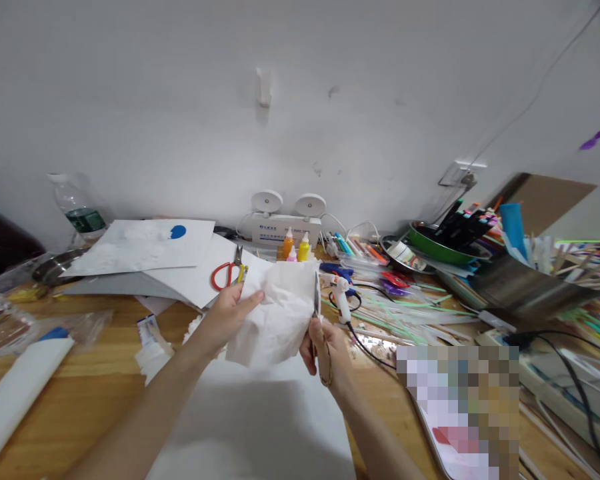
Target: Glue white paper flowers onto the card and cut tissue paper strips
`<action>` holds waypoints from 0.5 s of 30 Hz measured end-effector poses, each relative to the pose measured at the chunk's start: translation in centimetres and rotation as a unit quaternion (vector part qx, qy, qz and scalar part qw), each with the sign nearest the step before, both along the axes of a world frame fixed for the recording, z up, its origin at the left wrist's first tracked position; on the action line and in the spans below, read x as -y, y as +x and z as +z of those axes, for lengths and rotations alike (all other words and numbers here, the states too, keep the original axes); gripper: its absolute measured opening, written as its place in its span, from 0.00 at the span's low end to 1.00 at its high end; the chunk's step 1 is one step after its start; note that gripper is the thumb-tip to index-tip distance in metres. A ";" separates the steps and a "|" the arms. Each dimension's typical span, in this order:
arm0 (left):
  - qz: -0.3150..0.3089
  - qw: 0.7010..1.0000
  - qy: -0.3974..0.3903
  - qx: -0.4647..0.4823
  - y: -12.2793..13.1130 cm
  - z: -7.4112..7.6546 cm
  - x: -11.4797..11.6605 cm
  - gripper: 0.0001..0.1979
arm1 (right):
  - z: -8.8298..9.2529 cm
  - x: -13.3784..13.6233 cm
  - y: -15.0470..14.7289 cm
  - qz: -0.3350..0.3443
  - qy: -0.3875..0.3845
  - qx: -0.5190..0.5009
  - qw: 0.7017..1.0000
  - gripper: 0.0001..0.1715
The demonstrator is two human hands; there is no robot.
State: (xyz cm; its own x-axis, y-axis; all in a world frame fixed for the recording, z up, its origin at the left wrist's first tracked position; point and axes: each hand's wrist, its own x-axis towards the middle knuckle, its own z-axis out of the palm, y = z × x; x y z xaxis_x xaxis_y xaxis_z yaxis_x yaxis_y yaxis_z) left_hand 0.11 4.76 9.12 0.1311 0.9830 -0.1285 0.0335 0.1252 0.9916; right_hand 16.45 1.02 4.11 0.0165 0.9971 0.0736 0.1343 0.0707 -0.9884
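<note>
My left hand (229, 311) is closed on the left edge of a crumpled white tissue paper (275, 313), holding it up above the table. My right hand (325, 350) grips a pair of scissors (317, 313) with gold-coloured handles, blades pointing up along the tissue's right edge. A large white sheet (260, 420) lies flat on the wooden table under both hands.
Red-handled scissors (229, 272) lie on white sheets (145, 247) behind. A glue gun (341, 297) and its cable sit right of my hands. Small paint bottles (296, 247), markers, straws, a green bowl (433, 245), a water bottle (77, 210) and a tablet (460, 407) crowd the table.
</note>
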 end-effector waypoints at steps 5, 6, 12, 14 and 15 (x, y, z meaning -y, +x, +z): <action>0.012 1.000 -0.004 -0.015 -0.1 -0.1 -0.1 0.19 | -0.2 -0.1 0.1 -0.010 -0.001 0.006 1.000 0.37; 0.011 1.000 -0.006 -0.013 -0.1 -0.1 -0.1 0.19 | -0.1 -0.1 0.1 -0.011 -0.003 0.010 1.000 0.37; 0.008 1.000 -0.006 0.006 -0.1 -0.1 -0.1 0.18 | 0.4 -0.2 0.1 -0.006 0.001 0.035 0.999 0.37; 0.009 1.000 -0.005 0.006 -0.2 0.0 -0.1 0.18 | 0.4 -0.1 0.0 -0.002 0.003 0.030 1.000 0.37; 0.007 1.000 -0.006 0.007 -0.2 0.0 -0.1 0.18 | 0.4 -0.1 0.0 -0.003 0.003 0.024 1.000 0.38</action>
